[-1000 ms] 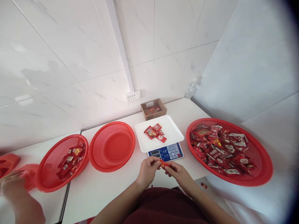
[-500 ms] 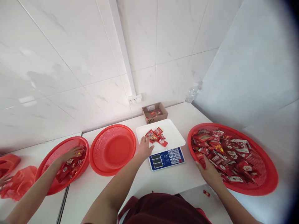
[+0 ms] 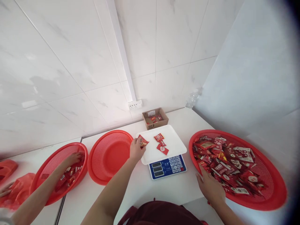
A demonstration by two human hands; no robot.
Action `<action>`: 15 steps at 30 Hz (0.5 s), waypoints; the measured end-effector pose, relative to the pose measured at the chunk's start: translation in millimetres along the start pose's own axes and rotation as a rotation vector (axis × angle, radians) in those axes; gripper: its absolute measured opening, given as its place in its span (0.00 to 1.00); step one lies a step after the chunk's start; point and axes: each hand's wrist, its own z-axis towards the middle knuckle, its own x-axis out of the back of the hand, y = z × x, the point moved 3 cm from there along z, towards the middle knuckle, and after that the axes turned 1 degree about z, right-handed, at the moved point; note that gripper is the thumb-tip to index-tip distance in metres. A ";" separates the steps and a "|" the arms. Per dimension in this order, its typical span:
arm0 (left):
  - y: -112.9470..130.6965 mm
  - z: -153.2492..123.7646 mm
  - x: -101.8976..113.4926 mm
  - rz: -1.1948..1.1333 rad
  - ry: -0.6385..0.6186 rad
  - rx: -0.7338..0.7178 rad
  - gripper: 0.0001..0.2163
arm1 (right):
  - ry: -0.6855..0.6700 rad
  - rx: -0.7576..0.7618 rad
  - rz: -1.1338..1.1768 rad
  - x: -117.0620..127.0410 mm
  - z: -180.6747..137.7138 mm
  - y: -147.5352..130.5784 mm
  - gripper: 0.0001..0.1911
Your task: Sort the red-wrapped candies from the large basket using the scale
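Note:
My left hand (image 3: pixel 137 150) is closed on a red snack packet (image 3: pixel 142 141), held over the left edge of the white scale tray (image 3: pixel 150 156). Several small red packets (image 3: pixel 162 148) lie mid-tray. Below the tray shows the blue keypad and display panel of the scale (image 3: pixel 167 167). My right hand (image 3: pixel 212 189) lies over the near left rim of the large red basket (image 3: pixel 272 175), thumb apart from the fingers, with nothing visible in it. Red and white packets (image 3: pixel 225 165) fill much of that basket.
A bare-bottomed red basket (image 3: pixel 114 157) stands left of the scale. Farther left, a co-worker's hand (image 3: pixel 73 158) reaches into another red basket (image 3: pixel 44 168) with packets. Red plastic bags (image 3: pixel 22 187) lie beyond. Behind the scale are a cardboard box (image 3: pixel 152 125) and a clear bottle (image 3: pixel 192 99).
My left hand has lifted a red packet off the group and moved it left. My right hand no longer shows the red packet at its fingers. The view has tilted slightly.

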 end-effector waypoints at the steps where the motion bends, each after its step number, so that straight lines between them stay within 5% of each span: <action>1: -14.3 -6.1 9.9 0.000 0.082 0.049 0.24 | 0.004 0.001 -0.001 0.6 -0.5 -0.6 0.28; 5: -68.6 -30.4 36.0 0.028 0.185 0.270 0.24 | -0.016 -0.012 -0.016 1.6 -1.6 -1.3 0.28; 8: -79.3 -39.7 37.0 0.126 0.187 0.306 0.23 | -0.044 -0.020 -0.030 2.1 -2.1 -1.5 0.29; 11: -47.1 -37.2 17.8 0.210 0.104 0.037 0.19 | -0.051 -0.018 -0.040 2.4 -2.7 -2.0 0.29; 15: 31.1 -31.3 -27.7 0.214 -0.213 -0.436 0.20 | -0.066 -0.019 -0.044 1.3 -3.1 -2.0 0.29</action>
